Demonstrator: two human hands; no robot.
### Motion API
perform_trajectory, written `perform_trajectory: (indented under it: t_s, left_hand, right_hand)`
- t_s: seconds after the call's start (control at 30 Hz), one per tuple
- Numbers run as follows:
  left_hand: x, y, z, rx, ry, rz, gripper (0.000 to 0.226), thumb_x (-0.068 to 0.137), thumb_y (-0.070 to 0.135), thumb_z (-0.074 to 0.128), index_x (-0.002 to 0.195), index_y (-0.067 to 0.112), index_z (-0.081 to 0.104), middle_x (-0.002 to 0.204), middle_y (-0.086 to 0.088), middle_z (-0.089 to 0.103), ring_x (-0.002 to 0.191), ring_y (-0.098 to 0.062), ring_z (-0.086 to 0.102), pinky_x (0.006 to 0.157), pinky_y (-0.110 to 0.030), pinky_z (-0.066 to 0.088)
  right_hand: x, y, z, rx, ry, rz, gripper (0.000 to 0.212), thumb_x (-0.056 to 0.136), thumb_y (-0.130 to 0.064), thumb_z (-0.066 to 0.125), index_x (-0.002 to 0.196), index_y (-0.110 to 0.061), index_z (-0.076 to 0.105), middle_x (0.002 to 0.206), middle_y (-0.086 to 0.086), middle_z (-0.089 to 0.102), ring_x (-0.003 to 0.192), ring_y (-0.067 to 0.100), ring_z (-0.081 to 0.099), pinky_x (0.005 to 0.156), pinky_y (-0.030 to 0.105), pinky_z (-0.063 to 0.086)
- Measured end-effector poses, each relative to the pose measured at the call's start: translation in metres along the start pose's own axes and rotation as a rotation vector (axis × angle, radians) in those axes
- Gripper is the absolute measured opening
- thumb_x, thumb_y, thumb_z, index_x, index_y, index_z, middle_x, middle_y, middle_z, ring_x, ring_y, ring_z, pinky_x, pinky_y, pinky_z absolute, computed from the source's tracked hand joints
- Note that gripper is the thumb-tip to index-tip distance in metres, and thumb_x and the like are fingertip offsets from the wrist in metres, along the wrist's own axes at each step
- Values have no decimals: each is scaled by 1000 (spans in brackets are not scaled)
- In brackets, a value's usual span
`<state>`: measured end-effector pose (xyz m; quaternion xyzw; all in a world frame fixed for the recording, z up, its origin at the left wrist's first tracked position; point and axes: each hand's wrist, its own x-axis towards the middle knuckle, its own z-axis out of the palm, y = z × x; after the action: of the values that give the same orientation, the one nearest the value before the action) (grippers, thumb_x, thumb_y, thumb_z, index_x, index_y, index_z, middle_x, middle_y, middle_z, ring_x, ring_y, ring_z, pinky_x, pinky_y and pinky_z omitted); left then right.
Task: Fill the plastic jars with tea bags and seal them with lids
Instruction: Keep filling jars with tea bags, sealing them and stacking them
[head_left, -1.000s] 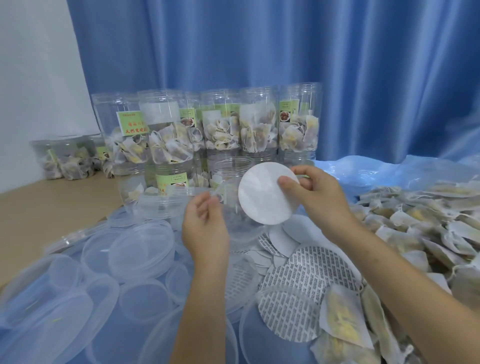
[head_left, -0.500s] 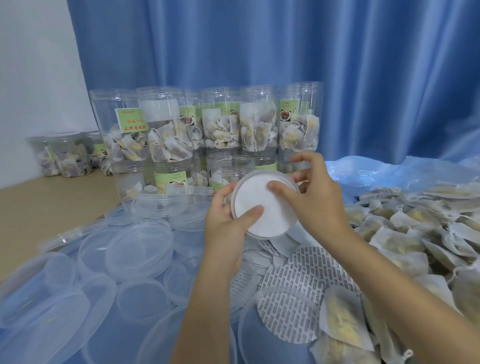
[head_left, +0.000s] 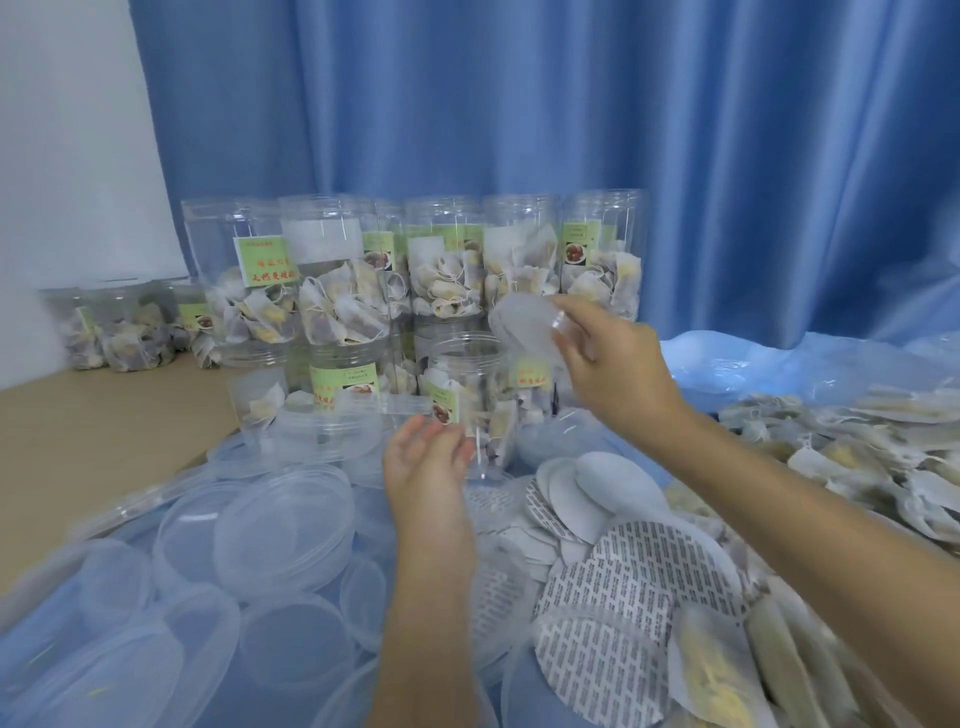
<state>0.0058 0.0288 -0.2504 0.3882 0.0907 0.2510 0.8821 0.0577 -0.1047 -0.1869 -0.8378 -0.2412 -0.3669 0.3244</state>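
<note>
An open clear jar (head_left: 480, 364) with a green label and some tea bags inside stands in the middle, in front of a row of filled jars (head_left: 441, 270). My right hand (head_left: 608, 374) pinches a clear lid (head_left: 519, 332) with a white liner in it, tilted just above and to the right of the jar's mouth. My left hand (head_left: 423, 467) is low beside the jar's left wall with its fingers loosely curved and its fingertips at the wall. I cannot tell whether they touch it.
Loose clear lids (head_left: 280, 519) cover the blue sheet at the front left. Printed liner discs (head_left: 639, 571) and white ones (head_left: 597, 488) lie front centre. A heap of tea bags (head_left: 857, 447) fills the right side. More jars (head_left: 119, 332) sit far left on the wooden table (head_left: 104, 415).
Both hands held the lid while the liner went in. Now my left hand has let go and dropped beside the jar, and my right hand has carried the lid up over the jar.
</note>
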Motion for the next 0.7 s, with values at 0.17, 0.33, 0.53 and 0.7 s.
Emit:
perform_trajectory:
  t_s: [0.17,0.33,0.53,0.7]
  left_hand:
    - [2,-1,0,-40,95,-15,29,87,-6,54,110,12,52,134,-21,49,73,-9,62,67,-18,49]
    - [6,-1,-3,-65,133,-63,32,87,-4,54,112,15,52,135,-19,50,67,-7,60,65,-21,49]
    - [4,-5,1,-84,121,-124,29,87,-4,53,109,15,54,121,-19,56,69,-11,57,72,-25,52]
    - [4,-6,2,-77,93,-111,26,86,-5,53,105,13,56,101,-12,55,74,-13,56,73,-28,52]
  right_hand:
    - [56,-20,39,-201,-174,-67,53,89,7,41,134,-20,52,102,18,67,92,32,60,75,31,45]
    - [74,-22,79,-329,-424,16,41,96,-16,47,137,-22,47,121,15,62,107,31,58,91,39,49]
    - [64,-4,82,-224,-515,35,63,82,-62,55,138,-35,43,128,7,60,85,17,58,82,27,44]
    - [54,-2,84,-257,-589,-60,88,71,-50,75,145,-29,33,146,1,42,120,22,51,99,33,42]
